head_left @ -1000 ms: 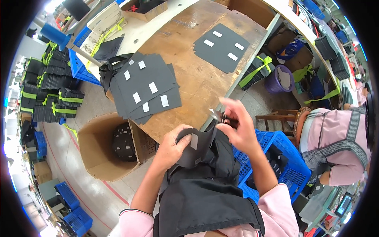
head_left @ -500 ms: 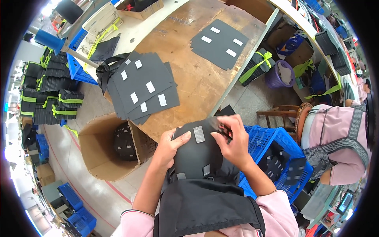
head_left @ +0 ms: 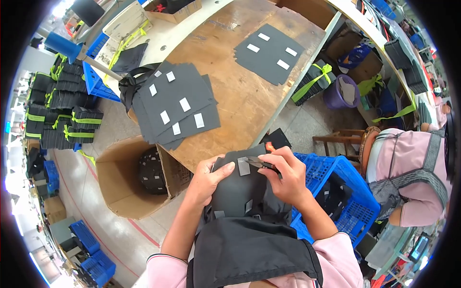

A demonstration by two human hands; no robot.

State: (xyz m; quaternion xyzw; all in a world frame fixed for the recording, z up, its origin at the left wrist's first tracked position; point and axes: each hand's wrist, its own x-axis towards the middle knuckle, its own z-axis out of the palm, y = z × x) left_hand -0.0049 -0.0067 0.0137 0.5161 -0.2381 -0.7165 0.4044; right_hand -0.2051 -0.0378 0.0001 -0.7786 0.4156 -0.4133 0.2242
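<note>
A black fabric panel (head_left: 235, 192) with several pale rectangular patches lies over my lap, its far edge raised. My left hand (head_left: 205, 180) pinches its left edge, thumb on top. In my right hand (head_left: 290, 177) is a small pair of thread snips (head_left: 257, 163), with an orange part showing above the fingers. The snips' blades point left and lie at the right side of the uppermost pale patch (head_left: 244, 167). Whether the tips touch thread is too small to tell. The panel's near end goes under a black apron (head_left: 254, 245).
On the wooden table (head_left: 235, 103) lie a stack of patched black panels (head_left: 168, 98) and another panel (head_left: 269, 60). An open cardboard box (head_left: 113, 185) stands left, a blue crate (head_left: 357, 223) right. Beyond the crate is a co-worker in pink (head_left: 394, 163).
My right hand has brought the snips from the panel's right edge in over the uppermost patch, and the blades now show clearly. My left hand keeps its pinch.
</note>
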